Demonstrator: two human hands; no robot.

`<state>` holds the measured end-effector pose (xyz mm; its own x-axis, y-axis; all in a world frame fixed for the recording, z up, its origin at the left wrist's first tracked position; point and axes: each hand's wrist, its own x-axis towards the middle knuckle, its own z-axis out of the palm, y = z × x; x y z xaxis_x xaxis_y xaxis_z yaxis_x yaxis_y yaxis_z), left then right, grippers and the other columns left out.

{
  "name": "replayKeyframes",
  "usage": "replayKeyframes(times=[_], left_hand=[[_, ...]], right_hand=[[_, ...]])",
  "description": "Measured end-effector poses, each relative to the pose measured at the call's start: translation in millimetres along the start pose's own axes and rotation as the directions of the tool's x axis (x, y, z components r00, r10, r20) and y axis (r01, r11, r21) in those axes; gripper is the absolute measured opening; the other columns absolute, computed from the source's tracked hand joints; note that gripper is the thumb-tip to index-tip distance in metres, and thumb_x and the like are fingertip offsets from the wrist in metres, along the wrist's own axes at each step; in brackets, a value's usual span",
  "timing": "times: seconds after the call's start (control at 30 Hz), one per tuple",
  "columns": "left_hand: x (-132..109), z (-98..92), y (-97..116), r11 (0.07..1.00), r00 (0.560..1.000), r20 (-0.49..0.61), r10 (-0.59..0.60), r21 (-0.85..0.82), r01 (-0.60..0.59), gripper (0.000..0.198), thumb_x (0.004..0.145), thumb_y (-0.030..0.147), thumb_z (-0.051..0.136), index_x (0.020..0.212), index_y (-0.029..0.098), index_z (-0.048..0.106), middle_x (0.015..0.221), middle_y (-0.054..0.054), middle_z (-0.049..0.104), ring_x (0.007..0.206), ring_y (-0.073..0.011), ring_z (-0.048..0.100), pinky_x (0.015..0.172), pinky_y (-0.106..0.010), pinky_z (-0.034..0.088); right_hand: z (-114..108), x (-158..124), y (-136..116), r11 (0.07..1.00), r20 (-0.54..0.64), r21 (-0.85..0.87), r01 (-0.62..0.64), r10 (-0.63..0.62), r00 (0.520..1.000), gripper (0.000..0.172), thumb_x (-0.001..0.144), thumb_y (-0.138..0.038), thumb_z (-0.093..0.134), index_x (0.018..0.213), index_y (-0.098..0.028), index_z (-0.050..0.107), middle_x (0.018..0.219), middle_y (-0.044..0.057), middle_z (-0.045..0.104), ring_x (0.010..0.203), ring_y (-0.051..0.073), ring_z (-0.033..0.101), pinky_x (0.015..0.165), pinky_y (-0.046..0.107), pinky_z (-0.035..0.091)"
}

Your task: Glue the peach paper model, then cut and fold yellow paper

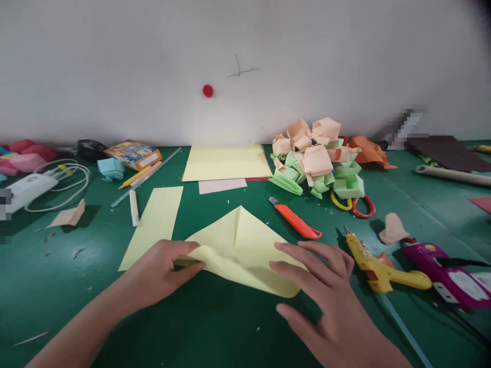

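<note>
Between the two hands, on the green table (pixel 215 332), lies the yellow sheet (pixel 253 235), with one corner pointing to the wall (pixel 134 66) and a crease running from this corner toward the middle. The left hand (pixel 169 263) pinches the sheet's left part between thumb and fingers, and the near edge there is curved upward. The right hand (pixel 326 291) is spread and grips nothing; its fingers are over the right part, but whether they press on it I cannot tell. In my judgement, the step in hand is a fold across this sheet, not yet flattened. The next move seems to call for bringing the edges into line, then pressing the crease firmly.

The sheet's underside is hidden, and its right corner is partly covered by the fingers. Just beyond the left hand is a pale strip (pixel 159 220); on the other side lies a red cutter (pixel 295 221). Farther away, the scissors (pixel 362 206) show only their handles near the folded paper pile (pixel 318 161), whose pieces overlap too much for counting. The purple device (pixel 448 266) is cut off at the right border, and a pixelated patch (pixel 408 125) near the wall is unreadable.
</note>
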<state>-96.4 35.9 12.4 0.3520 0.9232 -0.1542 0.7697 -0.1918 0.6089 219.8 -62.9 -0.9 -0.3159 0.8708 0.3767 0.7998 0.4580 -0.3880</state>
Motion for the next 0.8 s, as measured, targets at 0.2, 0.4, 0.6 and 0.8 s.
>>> replayKeyframes(times=[0.2,0.4,0.6,0.8], left_hand=[[-1,0.5,-1,0.998,0.997,0.064,-0.044,0.045,0.041,0.039,0.083,0.057,0.066,0.104,0.027,0.078,0.111,-0.006,0.078,0.097,-0.0319,0.073,0.072,-0.033,0.057],[-5,19.3,8,0.989,0.999,-0.043,-0.020,0.142,0.026,0.062,0.089,0.047,0.061,0.146,0.030,0.047,0.129,-0.009,0.067,0.097,-0.0288,0.072,0.072,-0.034,0.059],[-15,43.8,19,0.793,0.867,-0.137,0.479,0.492,-0.360,0.055,0.093,0.014,0.046,0.144,0.034,0.054,0.161,-0.008,0.039,0.146,-0.0373,0.040,0.113,-0.057,0.043],[-9,54.2,14,0.640,0.777,0.088,0.623,0.513,-0.572,0.049,0.102,0.036,0.047,0.150,0.025,0.048,0.156,-0.005,0.050,0.142,-0.0250,0.050,0.122,-0.045,0.037]], right_hand=[[16,10,8,0.996,0.216,0.073,-0.049,0.032,0.976,0.016,0.101,-0.020,0.052,0.095,-0.025,0.066,0.110,0.002,0.074,0.103,0.024,0.061,0.098,0.051,0.040],[26,10,4,0.968,0.185,0.062,-0.244,0.229,0.956,0.019,0.095,-0.024,0.052,0.076,-0.022,0.051,0.076,0.003,0.059,0.074,0.022,0.055,0.066,0.036,0.045],[31,9,2,0.927,0.117,0.120,-0.356,0.343,0.932,0.044,0.095,-0.025,0.051,0.139,-0.023,0.046,0.113,0.009,0.067,0.097,0.026,0.062,0.076,0.039,0.054],[33,8,6,0.979,0.154,0.008,-0.205,0.201,0.967,0.047,0.099,-0.022,0.046,0.145,-0.032,0.051,0.142,0.011,0.051,0.121,0.030,0.052,0.094,0.049,0.054]])
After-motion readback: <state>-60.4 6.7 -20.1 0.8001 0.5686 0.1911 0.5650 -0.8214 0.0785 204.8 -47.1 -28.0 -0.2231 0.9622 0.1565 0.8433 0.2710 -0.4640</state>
